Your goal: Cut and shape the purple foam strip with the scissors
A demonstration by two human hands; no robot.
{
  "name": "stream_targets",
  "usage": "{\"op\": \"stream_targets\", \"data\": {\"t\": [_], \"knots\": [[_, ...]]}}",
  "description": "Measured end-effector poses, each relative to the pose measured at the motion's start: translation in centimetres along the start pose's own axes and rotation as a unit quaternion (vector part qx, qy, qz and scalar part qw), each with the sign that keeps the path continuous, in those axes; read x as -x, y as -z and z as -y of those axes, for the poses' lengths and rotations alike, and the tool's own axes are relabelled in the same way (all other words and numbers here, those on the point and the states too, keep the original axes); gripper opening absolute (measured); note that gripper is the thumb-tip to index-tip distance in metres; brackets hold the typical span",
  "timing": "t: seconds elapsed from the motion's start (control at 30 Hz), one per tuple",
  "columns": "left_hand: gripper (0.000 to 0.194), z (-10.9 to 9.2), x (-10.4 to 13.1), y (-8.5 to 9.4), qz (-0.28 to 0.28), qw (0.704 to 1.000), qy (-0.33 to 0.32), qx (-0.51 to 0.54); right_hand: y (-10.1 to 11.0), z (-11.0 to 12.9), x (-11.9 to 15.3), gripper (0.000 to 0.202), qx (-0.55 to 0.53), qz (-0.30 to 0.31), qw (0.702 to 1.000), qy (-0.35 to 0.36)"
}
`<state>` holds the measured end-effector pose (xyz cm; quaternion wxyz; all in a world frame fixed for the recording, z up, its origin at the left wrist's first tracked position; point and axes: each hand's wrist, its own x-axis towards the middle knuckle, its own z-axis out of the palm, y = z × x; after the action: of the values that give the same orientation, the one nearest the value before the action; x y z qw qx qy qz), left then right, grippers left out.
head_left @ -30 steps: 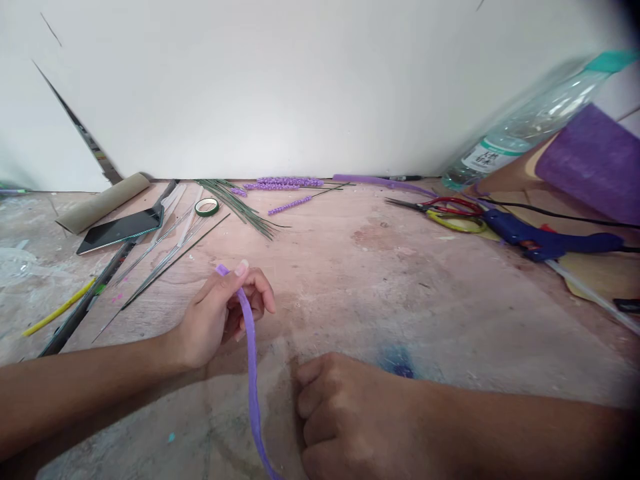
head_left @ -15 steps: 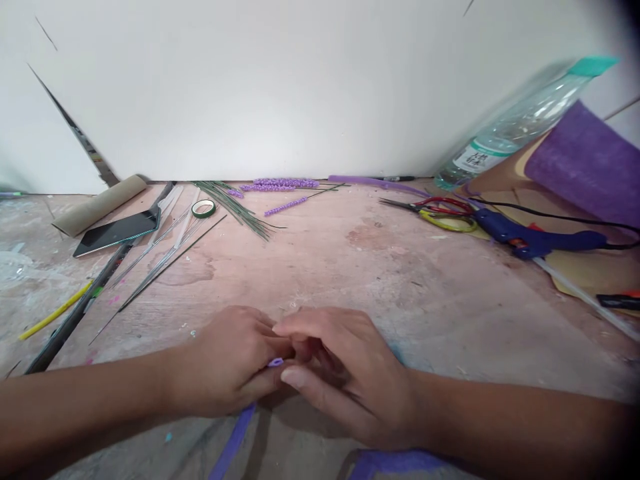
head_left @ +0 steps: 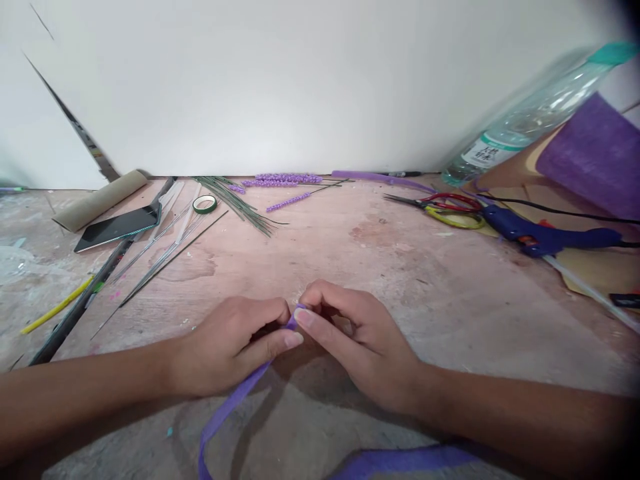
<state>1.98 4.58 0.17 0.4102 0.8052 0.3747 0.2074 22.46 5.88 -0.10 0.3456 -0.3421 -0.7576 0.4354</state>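
Observation:
A narrow purple paper strip runs up from the bottom edge, passes under my left hand and ends between the fingertips of both hands. My left hand is closed on it, thumb lying along the near side and fingers curled behind. Thumb and index finger of my right hand pinch the strip's tip, which looks folded or twisted. The two hands nearly touch above the table. Another purple length lies near the bottom edge, partly hidden by my right forearm; whether it joins the held strip I cannot tell.
At the back lie purple beaded stems, green wires and a green tape roll. Left are a phone, a cardboard tube and a yellow stick. Right are scissors, a glue gun and a bottle.
My fingers have shifted from being bunched over the strip to a pinch at its tip, and more of the strip shows. The view has moved slightly.

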Motion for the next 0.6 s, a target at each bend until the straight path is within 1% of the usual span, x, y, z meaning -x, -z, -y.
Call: {"op": "stream_targets", "data": {"t": [0.1, 0.17, 0.2, 0.27, 0.33, 0.4, 0.53, 0.6], "knots": [[0.03, 0.0, -0.1, 0.5, 0.006, 0.994, 0.015, 0.108, 0.0, -0.2, -0.4, 0.024, -0.046, 0.007, 0.999, -0.016], [0.029, -0.1, -0.1, 0.6, 0.003, 0.98, 0.044, 0.192, -0.1, -0.3, -0.4, 0.022, -0.079, 0.015, 0.997, -0.016], [0.027, -0.1, -0.1, 0.5, -0.003, 0.969, 0.063, 0.238, -0.1, -0.3, -0.4, 0.021, -0.091, 0.018, 0.996, -0.017], [0.023, -0.1, 0.0, 0.3, -0.02, 0.938, 0.09, 0.334, -0.1, -0.3, -0.3, 0.017, -0.092, 0.018, 0.995, -0.017], [0.021, 0.0, 0.2, -0.1, -0.031, 0.907, 0.1, 0.408, 0.0, -0.4, -0.1, 0.014, -0.075, 0.011, 0.997, -0.015], [0.021, 0.1, 0.2, -0.5, -0.04, 0.893, 0.096, 0.438, 0.0, -0.5, -0.1, 0.014, -0.069, 0.013, 0.997, -0.012], [0.018, 0.2, 0.1, -0.9, -0.077, 0.892, 0.102, 0.433, 0.0, -0.6, -0.2, 0.018, -0.098, 0.046, 0.994, -0.017], [0.017, 0.2, 0.0, -0.9, -0.085, 0.899, 0.105, 0.416, 0.0, -0.6, -0.4, 0.02, -0.08, 0.045, 0.995, -0.026]]}}
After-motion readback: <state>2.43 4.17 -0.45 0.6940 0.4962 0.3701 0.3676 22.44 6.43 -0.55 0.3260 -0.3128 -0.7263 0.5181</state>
